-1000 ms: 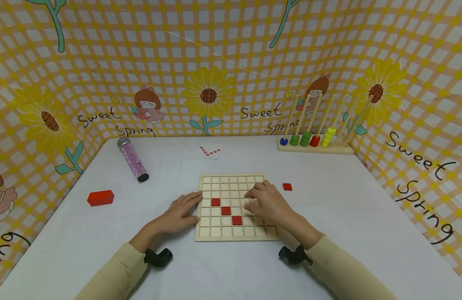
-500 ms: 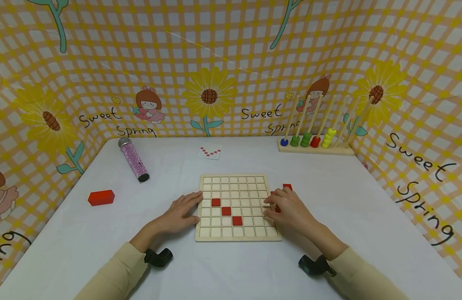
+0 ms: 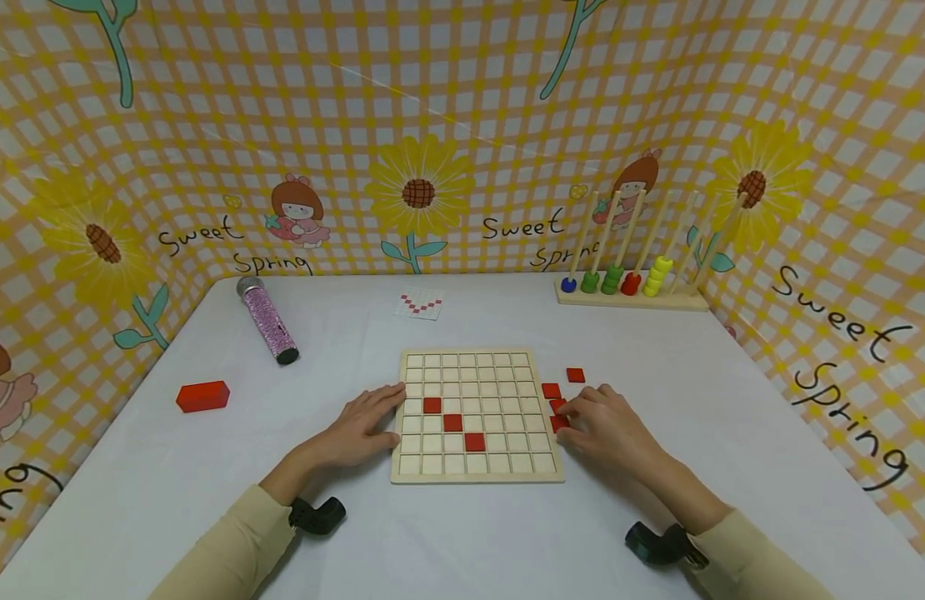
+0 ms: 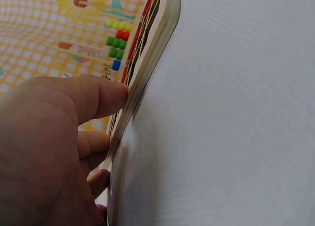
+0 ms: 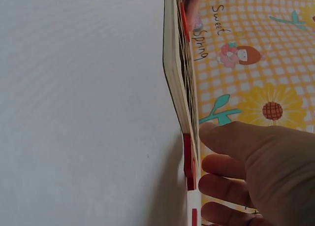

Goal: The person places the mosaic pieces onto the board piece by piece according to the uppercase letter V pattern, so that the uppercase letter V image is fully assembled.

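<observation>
A light wooden grid board [image 3: 477,477] lies on the table, with three red square tiles [image 3: 452,422] set in its cells in a diagonal. My left hand [image 3: 357,427] rests at the board's left edge, thumb and fingertips touching the rim. In the left wrist view the thumb [image 4: 110,95] lies against that edge. Several loose red tiles [image 3: 552,390] sit along the board's right side. Right over the nearer ones is my right hand [image 3: 608,425], its fingers loosely bent. The right wrist view shows its thumb and fingers [image 5: 224,186] apart, with no tile between them.
Behind the board lies a small pattern card [image 3: 420,303] with red squares. A pink glittery microphone [image 3: 269,321] and a red block [image 3: 203,396] are on the left. At the back right stands a wooden bead rack [image 3: 632,296]. A checked cloth [image 3: 342,125] encloses the table.
My right hand has moved from over the board's right part to beyond its right edge, leaving more loose red tiles in sight. The left hand stays where it was.
</observation>
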`<state>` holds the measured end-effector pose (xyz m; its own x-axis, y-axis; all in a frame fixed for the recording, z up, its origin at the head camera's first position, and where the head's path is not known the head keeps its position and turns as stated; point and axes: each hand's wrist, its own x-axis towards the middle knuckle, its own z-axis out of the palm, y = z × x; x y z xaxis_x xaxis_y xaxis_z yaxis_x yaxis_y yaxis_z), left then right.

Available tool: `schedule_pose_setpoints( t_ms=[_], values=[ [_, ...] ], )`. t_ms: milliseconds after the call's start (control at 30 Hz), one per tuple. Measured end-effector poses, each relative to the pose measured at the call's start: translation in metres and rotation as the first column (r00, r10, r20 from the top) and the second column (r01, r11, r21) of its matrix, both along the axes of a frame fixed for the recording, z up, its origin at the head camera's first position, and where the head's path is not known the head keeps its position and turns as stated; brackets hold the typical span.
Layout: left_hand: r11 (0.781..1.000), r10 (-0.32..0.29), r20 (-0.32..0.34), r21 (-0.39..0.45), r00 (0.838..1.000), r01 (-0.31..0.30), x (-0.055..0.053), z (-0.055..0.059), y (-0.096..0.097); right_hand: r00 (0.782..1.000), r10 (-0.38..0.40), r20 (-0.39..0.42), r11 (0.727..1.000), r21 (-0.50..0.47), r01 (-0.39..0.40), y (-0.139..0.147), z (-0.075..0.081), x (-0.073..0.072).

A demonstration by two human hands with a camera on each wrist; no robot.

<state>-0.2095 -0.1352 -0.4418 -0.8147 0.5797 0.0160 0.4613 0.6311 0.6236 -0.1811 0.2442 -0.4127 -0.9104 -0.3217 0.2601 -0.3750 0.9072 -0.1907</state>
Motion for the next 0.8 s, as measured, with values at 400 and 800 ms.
schedule_pose_setpoints(
  t_ms=[400, 800],
  values=[
    [1.0, 0.007, 0.001, 0.005, 1.0, -0.007, 0.001, -0.001, 0.0, 1.0, -0.019, 0.02, 1.0, -0.017, 0.02, 0.012, -0.002, 0.003],
    [1.0, 0.014, 0.007, 0.0, 1.0, -0.014, 0.002, 0.002, 0.0, 0.999, -0.022, 0.028, 0.999, -0.023, 0.022, 0.015, -0.006, 0.0]
  ],
)
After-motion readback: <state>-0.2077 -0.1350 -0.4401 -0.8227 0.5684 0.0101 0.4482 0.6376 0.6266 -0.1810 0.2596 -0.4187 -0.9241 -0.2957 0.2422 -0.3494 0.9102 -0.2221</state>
